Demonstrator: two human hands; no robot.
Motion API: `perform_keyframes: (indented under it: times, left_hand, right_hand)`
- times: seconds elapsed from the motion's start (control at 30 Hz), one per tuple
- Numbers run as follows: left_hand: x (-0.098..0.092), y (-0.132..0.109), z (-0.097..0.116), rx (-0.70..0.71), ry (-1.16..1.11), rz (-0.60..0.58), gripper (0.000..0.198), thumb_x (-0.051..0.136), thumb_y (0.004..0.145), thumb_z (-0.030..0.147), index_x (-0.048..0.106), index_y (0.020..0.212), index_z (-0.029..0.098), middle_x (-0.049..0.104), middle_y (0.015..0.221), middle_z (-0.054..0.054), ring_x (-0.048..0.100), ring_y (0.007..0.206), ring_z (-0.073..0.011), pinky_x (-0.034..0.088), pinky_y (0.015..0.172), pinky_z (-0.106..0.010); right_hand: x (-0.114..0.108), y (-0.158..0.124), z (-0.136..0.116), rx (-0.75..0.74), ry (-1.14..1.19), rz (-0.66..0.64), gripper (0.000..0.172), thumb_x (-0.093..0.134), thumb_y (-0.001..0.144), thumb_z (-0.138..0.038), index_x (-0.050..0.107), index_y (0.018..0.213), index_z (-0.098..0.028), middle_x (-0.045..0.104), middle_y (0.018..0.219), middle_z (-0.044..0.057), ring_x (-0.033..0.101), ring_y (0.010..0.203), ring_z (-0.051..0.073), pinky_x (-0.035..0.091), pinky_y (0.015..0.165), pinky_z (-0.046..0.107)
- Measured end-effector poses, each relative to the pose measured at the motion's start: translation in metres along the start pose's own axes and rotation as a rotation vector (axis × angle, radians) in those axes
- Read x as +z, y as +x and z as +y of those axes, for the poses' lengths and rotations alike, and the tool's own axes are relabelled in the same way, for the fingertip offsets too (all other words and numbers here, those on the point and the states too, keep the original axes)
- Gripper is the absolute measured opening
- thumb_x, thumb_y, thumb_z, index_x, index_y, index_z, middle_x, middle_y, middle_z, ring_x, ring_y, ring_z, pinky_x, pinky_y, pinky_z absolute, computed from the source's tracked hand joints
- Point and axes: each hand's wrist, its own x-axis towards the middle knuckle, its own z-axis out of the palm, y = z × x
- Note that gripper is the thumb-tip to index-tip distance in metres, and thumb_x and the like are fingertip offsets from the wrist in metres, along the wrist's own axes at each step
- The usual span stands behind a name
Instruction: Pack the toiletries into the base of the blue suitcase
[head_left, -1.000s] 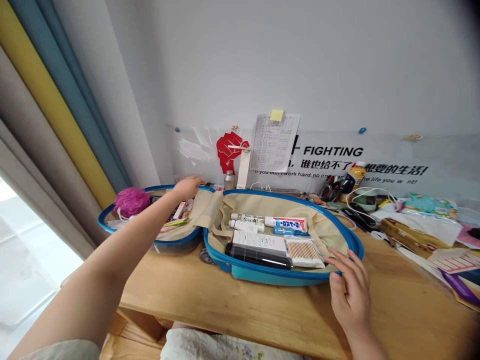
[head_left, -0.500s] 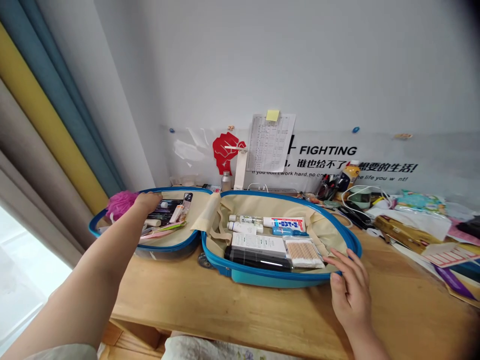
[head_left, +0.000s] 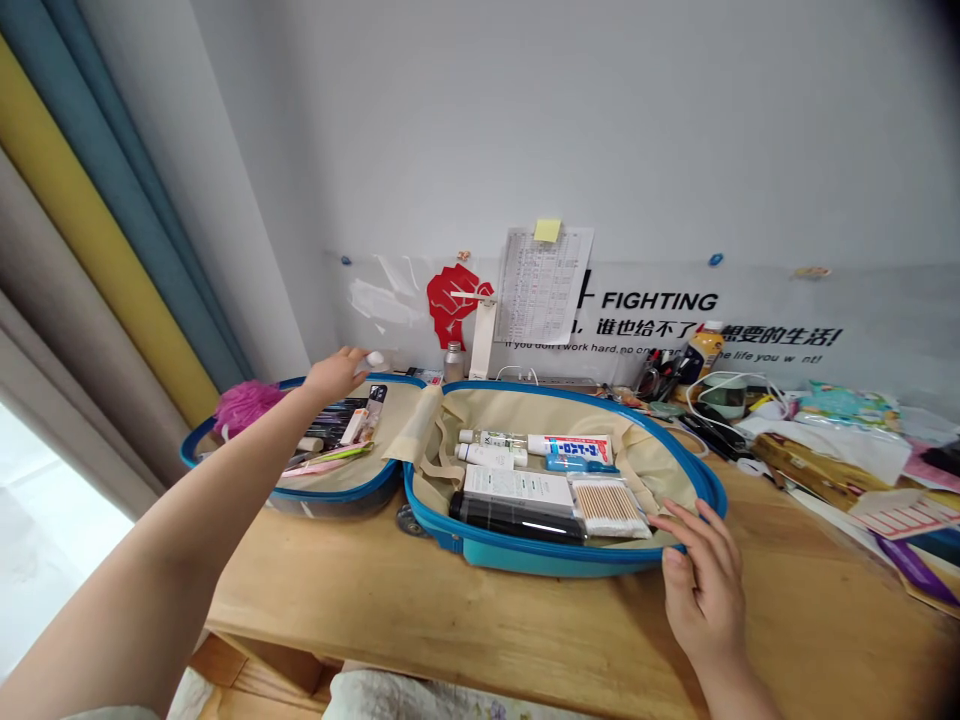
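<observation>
White tube (head_left: 373, 359), perhaps, pointing right

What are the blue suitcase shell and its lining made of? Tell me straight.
The blue-and-teal suitcase shell looks like rigid, glossy plastic: it holds a firm curve and shines along the rim. The beige lining looks like matte woven fabric, since it shows no shine and has soft folds. Its exact fibre cannot be told.
</observation>
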Motion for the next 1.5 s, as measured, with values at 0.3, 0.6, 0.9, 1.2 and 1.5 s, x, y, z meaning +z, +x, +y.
perform_keyframes:
  times: [0.3,0.6,0.9,1.2,1.5]
  left_hand:
    - [-0.020,-0.001,0.170,0.630,-0.177,-0.306,0.043,0.050,0.089,0.032,0.051,0.130,0.020,0.055,0.134,-0.009,0.053,0.119,-0.0236,0.041,0.098,-0.028]
    - [0.002,-0.001,0.194,0.599,-0.198,-0.477,0.041,0.061,0.081,0.036,0.056,0.119,0.022,0.067,0.115,-0.007,0.064,0.100,-0.0212,0.049,0.082,-0.026]
    - [0.006,-0.006,0.198,0.587,-0.256,-0.475,0.038,0.055,0.085,0.033,0.060,0.122,0.023,0.066,0.122,-0.005,0.062,0.107,-0.0201,0.048,0.087,-0.025]
    - [-0.013,0.006,0.139,0.297,-0.292,-0.188,0.042,0.032,0.094,0.032,0.058,0.127,0.026,0.057,0.136,-0.001,0.055,0.120,-0.0178,0.040,0.101,-0.024]
    - [0.024,-0.001,0.020,-0.216,-0.047,-0.351,0.046,0.056,0.076,0.049,0.071,0.100,0.012,0.070,0.104,-0.024,0.066,0.098,-0.0384,0.054,0.076,-0.043]
  right_hand:
    - [-0.001,-0.001,0.001,0.004,0.005,-0.004,0.029,0.039,0.094,-0.034,0.063,0.103,-0.021,0.064,0.114,0.011,0.045,0.128,0.032,0.039,0.100,0.054]
    - [-0.002,-0.001,0.001,-0.011,-0.001,-0.009,0.027,0.040,0.093,-0.031,0.062,0.104,-0.021,0.064,0.114,0.012,0.045,0.128,0.032,0.039,0.099,0.054]
    - [-0.001,-0.001,0.001,-0.001,0.001,-0.007,0.028,0.039,0.094,-0.033,0.063,0.103,-0.021,0.064,0.113,0.012,0.045,0.128,0.032,0.039,0.099,0.054]
    - [0.000,-0.001,0.001,0.001,0.020,0.008,0.028,0.040,0.093,-0.033,0.064,0.103,-0.021,0.064,0.114,0.011,0.045,0.128,0.032,0.038,0.101,0.053]
    - [0.000,-0.001,0.002,-0.010,0.018,0.008,0.027,0.041,0.093,-0.033,0.063,0.102,-0.021,0.065,0.112,0.012,0.045,0.128,0.032,0.038,0.101,0.055]
